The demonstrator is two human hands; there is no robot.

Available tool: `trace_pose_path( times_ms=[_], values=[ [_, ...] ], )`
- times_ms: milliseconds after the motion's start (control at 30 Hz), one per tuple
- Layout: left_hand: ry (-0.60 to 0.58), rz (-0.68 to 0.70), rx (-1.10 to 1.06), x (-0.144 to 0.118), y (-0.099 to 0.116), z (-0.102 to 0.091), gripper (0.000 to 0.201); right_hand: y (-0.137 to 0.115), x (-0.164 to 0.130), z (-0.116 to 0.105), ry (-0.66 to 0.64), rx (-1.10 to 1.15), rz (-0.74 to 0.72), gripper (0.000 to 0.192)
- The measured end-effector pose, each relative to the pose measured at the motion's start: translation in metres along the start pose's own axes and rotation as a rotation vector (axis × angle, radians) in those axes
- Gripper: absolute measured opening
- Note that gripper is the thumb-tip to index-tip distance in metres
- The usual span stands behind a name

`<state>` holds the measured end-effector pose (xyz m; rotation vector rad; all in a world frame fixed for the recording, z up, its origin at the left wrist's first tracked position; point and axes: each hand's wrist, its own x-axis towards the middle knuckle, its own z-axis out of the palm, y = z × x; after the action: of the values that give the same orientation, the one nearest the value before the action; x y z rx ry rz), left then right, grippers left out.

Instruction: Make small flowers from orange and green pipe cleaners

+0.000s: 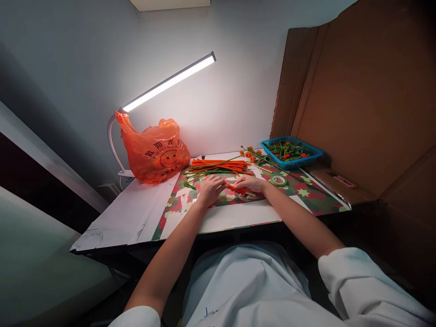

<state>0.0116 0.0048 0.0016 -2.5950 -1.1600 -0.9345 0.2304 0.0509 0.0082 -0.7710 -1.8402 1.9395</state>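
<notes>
Between my two hands is an orange pipe cleaner [237,190], seemingly coiled around a pale stick [251,194] that sticks out to the right. My left hand [211,188] has its fingertips closed at the coil's left end. Pinched over the coil's right part is my right hand [250,183], which hides some of it. Just beyond lies a pile of orange pipe cleaners [221,165], with green pipe cleaners [204,173] along its near side. A small green twisted piece [189,185] rests left of my left hand. Right of my right hand lies a roll of green tape [278,180].
A blue basket [318,153] of green and orange pieces stands at the back right, beside orange pompom-like flowers [252,159] on stems. An orange plastic bag [153,152] sits back left under a lit lamp [170,83]. Cardboard [361,104] walls the right side.
</notes>
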Motion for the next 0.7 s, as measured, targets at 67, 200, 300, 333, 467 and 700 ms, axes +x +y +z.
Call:
trace_pose_path(
  times_ms=[67,200,300,333,467,700],
  values=[
    [-0.024,0.001,-0.026,0.0,0.0,0.001,0.033,0.0,-0.001,0.001,0.0,-0.012,0.03,0.029],
    [-0.09,-0.027,-0.1,0.0,-0.003,0.005,0.038,0.002,-0.002,0.005,-0.024,-0.03,0.067,0.024],
    [-0.128,-0.051,-0.137,-0.001,-0.005,0.006,0.039,0.004,-0.001,0.008,-0.04,-0.03,0.069,0.022],
    [-0.137,-0.054,-0.146,-0.001,-0.005,0.007,0.039,0.005,-0.001,0.009,-0.039,-0.035,0.064,0.02],
    [-0.158,-0.062,-0.174,0.0,-0.007,0.008,0.04,0.006,0.0,0.011,-0.033,-0.056,0.049,0.016],
    [-0.193,-0.062,-0.204,0.0,-0.004,0.006,0.042,0.005,-0.002,0.015,-0.012,-0.078,0.057,0.012]
  ],
)
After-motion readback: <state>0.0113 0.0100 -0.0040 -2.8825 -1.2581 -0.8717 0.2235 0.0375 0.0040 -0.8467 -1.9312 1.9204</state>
